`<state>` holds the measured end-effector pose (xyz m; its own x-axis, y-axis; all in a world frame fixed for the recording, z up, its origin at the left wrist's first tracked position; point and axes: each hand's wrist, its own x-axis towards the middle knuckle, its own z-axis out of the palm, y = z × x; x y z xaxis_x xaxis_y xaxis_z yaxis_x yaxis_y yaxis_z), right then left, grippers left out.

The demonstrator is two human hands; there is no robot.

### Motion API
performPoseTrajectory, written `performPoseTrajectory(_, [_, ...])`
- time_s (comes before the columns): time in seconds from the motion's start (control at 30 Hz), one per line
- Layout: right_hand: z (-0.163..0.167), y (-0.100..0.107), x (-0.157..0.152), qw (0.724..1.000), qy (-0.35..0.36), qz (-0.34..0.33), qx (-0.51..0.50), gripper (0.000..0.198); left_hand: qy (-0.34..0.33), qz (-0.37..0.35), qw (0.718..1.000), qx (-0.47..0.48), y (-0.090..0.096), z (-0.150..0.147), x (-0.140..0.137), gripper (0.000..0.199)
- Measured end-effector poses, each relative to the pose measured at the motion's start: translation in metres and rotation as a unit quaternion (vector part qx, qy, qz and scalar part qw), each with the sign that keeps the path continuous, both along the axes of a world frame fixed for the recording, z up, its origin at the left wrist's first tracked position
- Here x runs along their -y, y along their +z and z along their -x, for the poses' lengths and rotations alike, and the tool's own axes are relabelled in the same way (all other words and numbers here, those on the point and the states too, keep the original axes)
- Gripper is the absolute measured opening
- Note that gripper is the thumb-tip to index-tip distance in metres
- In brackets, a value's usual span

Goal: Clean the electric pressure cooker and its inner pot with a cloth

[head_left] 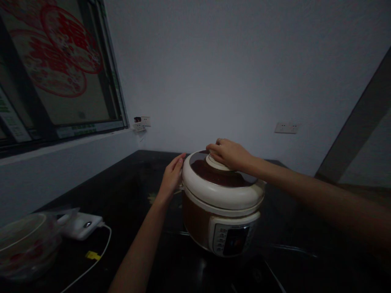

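An electric pressure cooker (195, 219) with a cream rim and brown body stands upright on the black countertop, its control panel (235, 239) facing me. On top, my right hand (229, 154) is closed round the cream lid knob (215, 163), which it partly hides. The lid (210, 174) sits on the cooker, dark and glossy inside its cream ring. My left hand (173, 175) grips the cooker's left side at the side handle, with the thumb up along the rim; its fingertips are partly hidden.
At the left of the countertop (128, 183) are a plastic-wrapped bowl (27, 244) and a white device (84, 226) with a cable (106, 244) and a yellow tag (93, 255). A dark flat object (259, 274) lies in front. Wall sockets (286, 128) and a window (61, 73) are behind.
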<state>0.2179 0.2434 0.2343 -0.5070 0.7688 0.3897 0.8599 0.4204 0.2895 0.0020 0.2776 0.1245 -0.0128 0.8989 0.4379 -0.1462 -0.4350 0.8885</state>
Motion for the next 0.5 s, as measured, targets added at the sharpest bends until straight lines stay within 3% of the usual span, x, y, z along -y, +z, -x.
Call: performPoseTrajectory(0.5, [0.0045, -0.0007, 0.0028, 1.000, -0.009, 0.001, 0.018, 0.033, -0.008, 0.010, 0.999, -0.042, 0.0042, -0.0019, 0.0067, 0.037])
